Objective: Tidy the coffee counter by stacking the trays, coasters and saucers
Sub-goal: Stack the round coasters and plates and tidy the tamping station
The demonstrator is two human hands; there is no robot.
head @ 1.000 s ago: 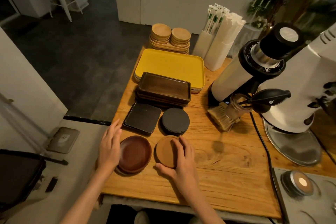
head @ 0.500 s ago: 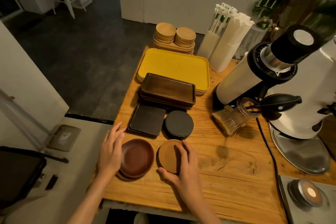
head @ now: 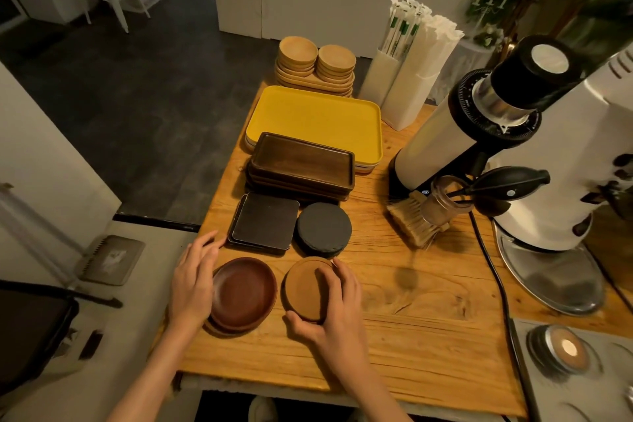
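Note:
A stack of dark red-brown saucers point(head: 245, 295) sits near the counter's front left. My left hand point(head: 191, 281) rests flat against its left rim, fingers straight. Beside it lies a stack of tan round coasters point(head: 303, 288); my right hand point(head: 334, 301) curls round its right and front edge, thumb under the front. Behind are black square coasters point(head: 265, 219), round slate coasters point(head: 323, 228), stacked dark wooden trays point(head: 303, 161), a yellow tray point(head: 318, 116) and light wooden saucers point(head: 315, 60) at the back.
A coffee grinder point(head: 479, 120) with a brush point(head: 414, 219) and a blower stands right of the trays. A black cable point(head: 493, 271) runs toward the front. White straw holders point(head: 407, 79) stand at the back. The wooden counter point(head: 428, 336) drops off at the left.
Both hands stay on their stacks. My right hand's fingers have curled tighter round the tan coasters. The camera has come closer and tilted slightly.

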